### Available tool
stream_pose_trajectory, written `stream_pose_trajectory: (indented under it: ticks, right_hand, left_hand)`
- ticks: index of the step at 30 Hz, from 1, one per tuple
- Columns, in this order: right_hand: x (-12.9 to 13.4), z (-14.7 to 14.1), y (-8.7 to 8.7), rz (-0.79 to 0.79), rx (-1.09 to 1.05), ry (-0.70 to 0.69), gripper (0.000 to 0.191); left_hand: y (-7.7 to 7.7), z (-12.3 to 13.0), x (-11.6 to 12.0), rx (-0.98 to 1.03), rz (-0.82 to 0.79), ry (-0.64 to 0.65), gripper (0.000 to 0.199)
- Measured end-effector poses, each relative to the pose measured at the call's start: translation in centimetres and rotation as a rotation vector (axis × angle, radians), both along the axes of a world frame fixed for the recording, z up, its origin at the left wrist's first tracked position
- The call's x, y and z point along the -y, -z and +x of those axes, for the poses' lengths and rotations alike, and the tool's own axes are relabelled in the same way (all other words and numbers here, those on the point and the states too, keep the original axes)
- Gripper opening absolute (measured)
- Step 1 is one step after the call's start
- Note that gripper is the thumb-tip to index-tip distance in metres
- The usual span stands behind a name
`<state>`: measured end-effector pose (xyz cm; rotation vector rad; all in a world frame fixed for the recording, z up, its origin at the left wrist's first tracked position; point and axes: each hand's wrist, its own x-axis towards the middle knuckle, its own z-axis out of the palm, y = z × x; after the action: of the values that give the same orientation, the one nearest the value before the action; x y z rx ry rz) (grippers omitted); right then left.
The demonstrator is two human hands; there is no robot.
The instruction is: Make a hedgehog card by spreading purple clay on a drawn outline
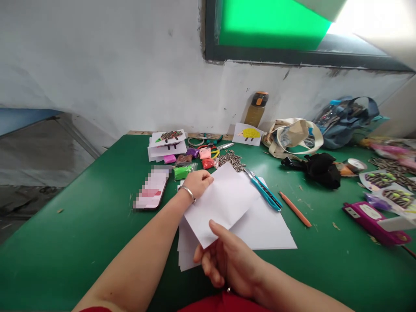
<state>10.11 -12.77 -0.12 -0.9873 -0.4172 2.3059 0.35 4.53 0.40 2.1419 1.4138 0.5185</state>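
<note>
Sheet position: the white sheet (224, 199) lies over the paper stack (269, 232), set at an angle to it, with its near edge apparently raised.

Left hand (197, 184): fingers curled narrow, holding the sheet's left edge; the thumb is not clearly visible. Right hand (227, 255): thumb on the sheet's face beside the near corner, fingers loosely curled below. Whether they pinch firmly cannot be told.

Possible faults:
- Crease or bend: may result from the right thumb pressing while the near corner lacks firm support.
- Slip: may result from a loose right-hand hold, leaving the left hand alone to control the sheet.
- Snag: the blue tool (264, 190) rests on the stack just beside the sheet; a sideways sweep could strike it.
- Scatter: the seeds (231, 160) are heaped loose near the far corner; a forward push could spread them.
- Roll: the orange marker (295, 209) lies unsecured right of the stack.

Containers:
- Packets: clear wrap around coloured material, including green (183, 172).
- Bottle (256, 108): lidded and tinted; fill level cannot be told.
- Cream bag (277, 136): contents unclear.
- Blue bag (344, 125): a clear bottle (332, 113) shows at its opening.
</note>
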Motion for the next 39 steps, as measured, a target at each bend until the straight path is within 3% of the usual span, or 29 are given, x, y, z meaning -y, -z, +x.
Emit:
stream_pose_trajectory:
  ticks: [3,5,10,19,39]
  right_hand:
    - [1.0,1.1,0.2,0.041,0.041,0.167,0.056]
    - [1.5,1.5,0.3,0.096,0.082,0.199,0.048]
    - [2.3,0.8,0.4,0.149,0.122,0.194,0.048]
    - [2.1,0.6,0.4,0.07,0.112,0.267,0.05]
    - [1.7,-0.1,0.6,0.08,0.06,0.222,0.046]
  left_hand:
    - [0.0,0.1,-0.1,-0.014,0.009,0.021,0.018]
    - [0.1,0.3,0.0,-0.021,0.012,0.046,0.017]
    - [0.1,0.5,0.4,-0.03,0.027,0.099,0.018]
    - [0.4,0.4,0.1,-0.048,0.043,0.128,0.017]
    - [0.6,0.6,0.2,-0.082,0.036,0.152,0.02]
